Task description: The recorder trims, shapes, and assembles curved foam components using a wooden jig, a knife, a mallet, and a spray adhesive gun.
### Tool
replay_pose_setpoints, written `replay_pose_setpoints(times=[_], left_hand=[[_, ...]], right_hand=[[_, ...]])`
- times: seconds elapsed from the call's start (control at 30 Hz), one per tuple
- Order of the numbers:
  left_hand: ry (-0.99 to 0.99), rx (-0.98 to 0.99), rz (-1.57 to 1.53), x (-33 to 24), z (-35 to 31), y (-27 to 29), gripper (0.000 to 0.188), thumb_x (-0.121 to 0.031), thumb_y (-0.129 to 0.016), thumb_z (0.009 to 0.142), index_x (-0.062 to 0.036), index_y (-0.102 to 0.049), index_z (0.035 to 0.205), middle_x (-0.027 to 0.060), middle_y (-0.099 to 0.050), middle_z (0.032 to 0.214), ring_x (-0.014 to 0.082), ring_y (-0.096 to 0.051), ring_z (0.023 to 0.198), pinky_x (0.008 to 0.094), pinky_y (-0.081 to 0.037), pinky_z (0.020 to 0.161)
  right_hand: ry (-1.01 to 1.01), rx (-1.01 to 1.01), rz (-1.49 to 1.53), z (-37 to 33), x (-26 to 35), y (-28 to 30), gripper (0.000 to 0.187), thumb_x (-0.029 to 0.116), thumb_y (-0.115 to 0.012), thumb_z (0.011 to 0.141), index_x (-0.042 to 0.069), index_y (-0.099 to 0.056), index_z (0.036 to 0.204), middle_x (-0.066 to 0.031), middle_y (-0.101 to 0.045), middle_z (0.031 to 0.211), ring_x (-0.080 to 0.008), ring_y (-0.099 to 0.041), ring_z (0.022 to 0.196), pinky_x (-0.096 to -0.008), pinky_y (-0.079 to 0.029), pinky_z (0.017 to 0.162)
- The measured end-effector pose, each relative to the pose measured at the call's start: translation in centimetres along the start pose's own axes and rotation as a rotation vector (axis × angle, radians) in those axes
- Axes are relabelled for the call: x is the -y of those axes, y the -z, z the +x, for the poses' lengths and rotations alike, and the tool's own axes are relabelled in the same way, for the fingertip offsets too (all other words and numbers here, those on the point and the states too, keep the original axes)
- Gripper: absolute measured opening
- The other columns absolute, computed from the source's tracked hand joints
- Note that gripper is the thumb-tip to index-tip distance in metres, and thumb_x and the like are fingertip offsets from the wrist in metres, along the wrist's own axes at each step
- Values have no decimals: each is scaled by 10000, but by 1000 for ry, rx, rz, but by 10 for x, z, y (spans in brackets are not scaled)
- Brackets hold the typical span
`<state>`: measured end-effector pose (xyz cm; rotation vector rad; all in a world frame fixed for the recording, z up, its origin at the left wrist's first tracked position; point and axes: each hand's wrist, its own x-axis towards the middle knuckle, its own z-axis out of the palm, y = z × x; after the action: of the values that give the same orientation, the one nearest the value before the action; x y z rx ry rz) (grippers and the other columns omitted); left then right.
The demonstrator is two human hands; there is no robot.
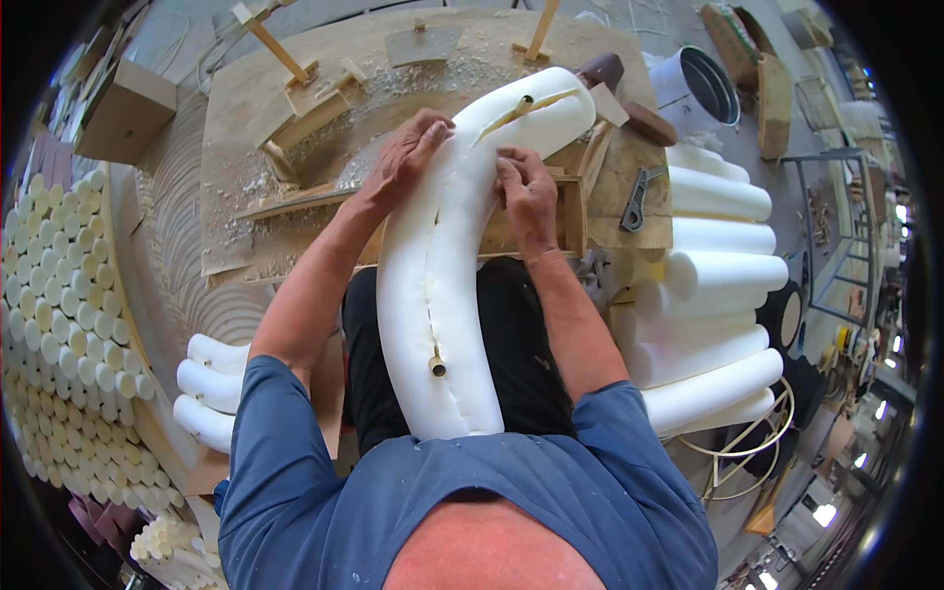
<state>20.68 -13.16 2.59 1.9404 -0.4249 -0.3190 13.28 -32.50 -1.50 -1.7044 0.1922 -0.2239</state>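
Note:
A long, curved white foam roll (408, 285) lies across my lap, its far end over the workbench. A ragged seam runs down its upper face, gaping wider near the far end. From that gap sticks a short brass-coloured tube (524, 104), and a second tube end (439, 368) pokes out of the seam's near part. My left hand (405, 155) grips the roll's left edge with bent fingers. Across from it, my right hand (529, 193) holds the right edge just below the gap, fingers curled against the foam.
Wooden jigs (315, 113) and foam crumbs cover parts of the board-topped workbench (231, 147). A dark wrench-like tool (637, 200) lies at its right. Straight white foam rolls (728, 275) are stacked right, curved ones (211, 388) lie left. A metal bucket (694, 87) stands far right.

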Motion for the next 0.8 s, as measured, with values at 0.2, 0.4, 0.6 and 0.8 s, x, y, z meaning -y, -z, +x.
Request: replay_pose_setpoints(times=[0.2, 0.4, 0.6, 0.8], left_hand=[[-235, -31, 393, 17, 18, -11, 636, -472, -399, 1069, -142, -331, 1609, 206, -323, 1634, 371, -287, 1512, 427, -213, 1236], [-180, 291, 235, 5, 33, -8, 655, -487, -384, 1065, -111, -366, 1601, 154, -247, 1688, 319, -224, 1559, 416, -184, 1262], [-177, 296, 235, 8, 33, -7, 624, -482, -383, 1065, -121, -430, 1572, 152, -271, 1678, 319, -262, 1543, 413, -207, 1257], [-292, 265, 222, 22, 56, -1, 556, -417, -424, 1068, -101, -495, 1520, 192, -469, 1511, 356, -407, 1419, 415, -279, 1221]], right_hand=[[-20, -407, -10, -5, -4, -7, 378, 157, -750, 947, 4, -580, 1247, -30, -602, 752, -102, -554, 660, -272, -499, 622], [129, -330, -150, 2, -21, -4, 507, 289, -791, 926, 12, -555, 1278, -32, -561, 782, -137, -532, 675, -303, -500, 645], [118, -303, -201, 17, -18, -4, 470, 357, -743, 957, 29, -543, 1227, -59, -572, 789, -193, -567, 679, -349, -515, 661], [6, -221, -448, 41, -2, 1, 446, 455, -656, 994, 44, -546, 1128, -131, -664, 798, -292, -668, 702, -422, -532, 661]])
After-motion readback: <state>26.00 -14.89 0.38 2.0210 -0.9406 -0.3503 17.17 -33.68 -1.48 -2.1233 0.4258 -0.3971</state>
